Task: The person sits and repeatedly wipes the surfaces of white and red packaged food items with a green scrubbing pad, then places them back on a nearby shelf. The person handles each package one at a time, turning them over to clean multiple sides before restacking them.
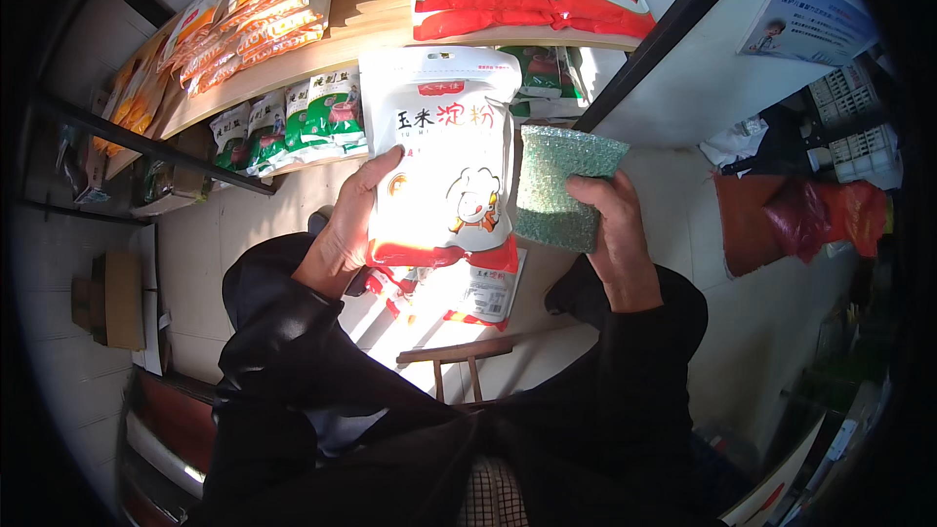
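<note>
My left hand grips the left edge of a white and red plastic bag of corn starch, thumb on its front. The bag is held upright, bears writing and a cartoon figure, and is brightly sunlit. In my right hand is a green scouring cloth or sponge, pinched with the thumb over its near face and held just right of the bag. Below the bag, more starch bags lie near the floor between my legs, partly hidden by the one I hold.
A wooden shelf ahead carries stacked orange packets and red-and-white bags. Green and white salt bags stand on the lower level. A dark metal shelf post slants at right. A wooden stool sits between my legs; a cardboard box is left.
</note>
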Demonstrator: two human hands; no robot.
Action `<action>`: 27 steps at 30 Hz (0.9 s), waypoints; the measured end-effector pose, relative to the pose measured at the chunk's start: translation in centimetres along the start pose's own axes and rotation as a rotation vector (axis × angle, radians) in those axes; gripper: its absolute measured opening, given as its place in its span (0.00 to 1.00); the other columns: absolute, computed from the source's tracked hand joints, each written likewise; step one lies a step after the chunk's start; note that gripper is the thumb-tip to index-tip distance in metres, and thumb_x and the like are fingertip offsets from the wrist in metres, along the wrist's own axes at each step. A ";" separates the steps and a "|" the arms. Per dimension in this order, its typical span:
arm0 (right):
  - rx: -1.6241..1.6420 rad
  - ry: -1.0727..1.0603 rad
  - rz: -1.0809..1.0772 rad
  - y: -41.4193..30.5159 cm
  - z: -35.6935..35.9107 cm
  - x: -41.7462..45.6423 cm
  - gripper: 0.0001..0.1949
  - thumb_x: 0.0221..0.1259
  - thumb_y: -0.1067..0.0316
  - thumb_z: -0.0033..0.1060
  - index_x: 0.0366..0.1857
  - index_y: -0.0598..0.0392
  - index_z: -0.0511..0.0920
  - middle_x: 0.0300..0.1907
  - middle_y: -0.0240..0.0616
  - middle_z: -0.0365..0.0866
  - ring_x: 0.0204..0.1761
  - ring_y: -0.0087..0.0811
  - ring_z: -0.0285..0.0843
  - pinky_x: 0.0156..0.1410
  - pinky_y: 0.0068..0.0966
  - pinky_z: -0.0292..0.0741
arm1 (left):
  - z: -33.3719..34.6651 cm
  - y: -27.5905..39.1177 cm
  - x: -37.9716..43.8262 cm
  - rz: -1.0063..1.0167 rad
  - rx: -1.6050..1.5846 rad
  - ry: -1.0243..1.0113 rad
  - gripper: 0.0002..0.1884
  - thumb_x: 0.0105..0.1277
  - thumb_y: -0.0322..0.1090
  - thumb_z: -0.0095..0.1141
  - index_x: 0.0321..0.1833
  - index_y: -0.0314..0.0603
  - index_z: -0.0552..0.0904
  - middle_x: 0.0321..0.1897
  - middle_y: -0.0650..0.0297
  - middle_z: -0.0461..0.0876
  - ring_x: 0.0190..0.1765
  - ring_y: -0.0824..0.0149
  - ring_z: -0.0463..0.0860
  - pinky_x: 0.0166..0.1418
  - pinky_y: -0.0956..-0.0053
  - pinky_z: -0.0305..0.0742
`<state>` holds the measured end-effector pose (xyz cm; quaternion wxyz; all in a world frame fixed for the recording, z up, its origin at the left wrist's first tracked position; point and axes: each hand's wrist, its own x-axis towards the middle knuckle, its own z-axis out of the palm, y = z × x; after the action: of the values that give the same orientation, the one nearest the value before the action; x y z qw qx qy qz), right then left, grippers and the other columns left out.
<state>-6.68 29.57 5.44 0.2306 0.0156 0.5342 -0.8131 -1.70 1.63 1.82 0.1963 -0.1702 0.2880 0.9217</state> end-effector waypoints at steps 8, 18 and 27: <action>0.136 -0.231 0.104 1.7 0.0 0.7 0.25 0.62 0.67 0.61 0.64 0.61 0.78 0.53 0.42 0.87 0.53 0.32 0.87 0.60 0.33 0.84 | -0.7 -0.2 -0.1 0.039 0.248 0.115 0.32 0.78 0.48 0.54 0.76 0.30 0.71 0.66 0.48 0.83 0.64 0.53 0.85 0.70 0.57 0.79; -0.077 -0.199 0.062 2.6 0.5 1.3 0.16 0.69 0.73 0.62 0.58 0.63 0.82 0.52 0.39 0.88 0.52 0.28 0.87 0.60 0.28 0.82 | 0.6 -0.1 0.1 0.091 0.336 0.152 0.31 0.75 0.46 0.59 0.75 0.34 0.72 0.64 0.52 0.83 0.62 0.58 0.85 0.67 0.59 0.81; -0.212 -0.119 -0.132 4.1 0.0 1.9 0.13 0.74 0.74 0.60 0.58 0.63 0.81 0.51 0.37 0.87 0.50 0.22 0.84 0.57 0.24 0.82 | -0.2 -2.7 0.9 0.437 0.867 0.101 0.40 0.77 0.53 0.61 0.83 0.41 0.62 0.79 0.50 0.69 0.80 0.53 0.68 0.82 0.54 0.62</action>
<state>-6.80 27.53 1.45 0.2085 -0.0924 0.6022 -0.7651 -1.20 3.85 0.04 0.0366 -0.0529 0.6834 0.7272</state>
